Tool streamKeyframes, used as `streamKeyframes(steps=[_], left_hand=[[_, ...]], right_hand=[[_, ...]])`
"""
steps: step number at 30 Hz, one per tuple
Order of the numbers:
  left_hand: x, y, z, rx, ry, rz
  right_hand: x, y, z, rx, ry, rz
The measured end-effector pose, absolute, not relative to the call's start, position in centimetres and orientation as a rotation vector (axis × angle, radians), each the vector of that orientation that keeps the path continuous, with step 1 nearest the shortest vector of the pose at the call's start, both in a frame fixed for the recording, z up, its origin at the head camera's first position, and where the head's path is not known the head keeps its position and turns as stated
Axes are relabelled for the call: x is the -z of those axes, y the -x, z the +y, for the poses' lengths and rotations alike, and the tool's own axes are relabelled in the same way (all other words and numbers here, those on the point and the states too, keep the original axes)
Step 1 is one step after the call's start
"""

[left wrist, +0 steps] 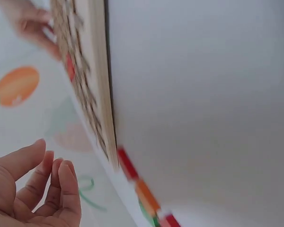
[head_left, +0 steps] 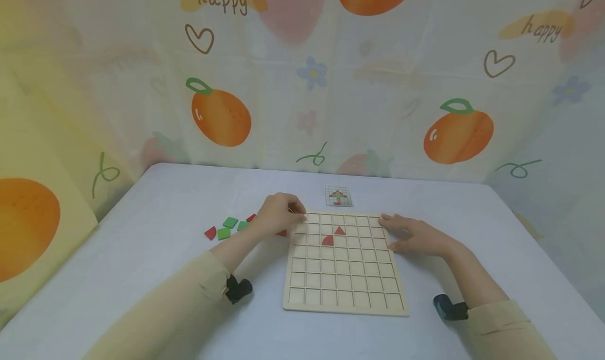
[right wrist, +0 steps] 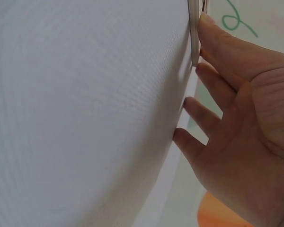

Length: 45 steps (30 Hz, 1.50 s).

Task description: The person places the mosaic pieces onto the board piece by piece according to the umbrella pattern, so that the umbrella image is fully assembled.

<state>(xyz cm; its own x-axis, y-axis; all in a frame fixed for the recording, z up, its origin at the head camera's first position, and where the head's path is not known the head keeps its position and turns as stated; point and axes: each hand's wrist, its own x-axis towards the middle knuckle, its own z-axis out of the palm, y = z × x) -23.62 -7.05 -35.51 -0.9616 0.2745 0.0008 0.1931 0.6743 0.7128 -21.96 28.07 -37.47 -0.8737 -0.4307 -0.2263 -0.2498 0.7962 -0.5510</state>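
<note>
A wooden grid board (head_left: 347,284) lies on the table with a red triangle (head_left: 339,230) and a red quarter-round piece (head_left: 328,240) in its squares. My left hand (head_left: 279,213) hovers at the board's far left corner. In the left wrist view, the fingers of that hand (left wrist: 42,189) are loosely curled, thumb near the fingertips, and no piece shows between them. At the far right corner, my right hand (head_left: 418,236) rests its spread fingers against the board's edge. The right wrist view shows its thumb and index finger at the board's side (right wrist: 194,33).
Left of the board lie loose pieces, among them a green piece (head_left: 224,234) and a red piece (head_left: 210,233); the left hand covers part of the group. A small pattern card (head_left: 338,196) sits behind the board. A printed cloth (head_left: 283,97) hangs beyond the white table (head_left: 179,202).
</note>
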Motion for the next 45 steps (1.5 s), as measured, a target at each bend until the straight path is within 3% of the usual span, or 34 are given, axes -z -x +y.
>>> streamKeyframes(steps=[11, 21, 45], left_hand=[[35.1, 24.7, -13.2, -1.291, -0.138, 2.766], [36.4, 25.4, -16.0, -1.182, 0.069, 2.720], [38.0, 26.1, -16.7, -0.988, -0.056, 2.767]], right_hand=[[37.5, 22.0, 28.1, 0.742, 0.539, 2.647], [37.7, 22.0, 28.2, 0.749, 0.540, 2.644], [37.7, 22.1, 28.1, 0.719, 0.518, 2.652]])
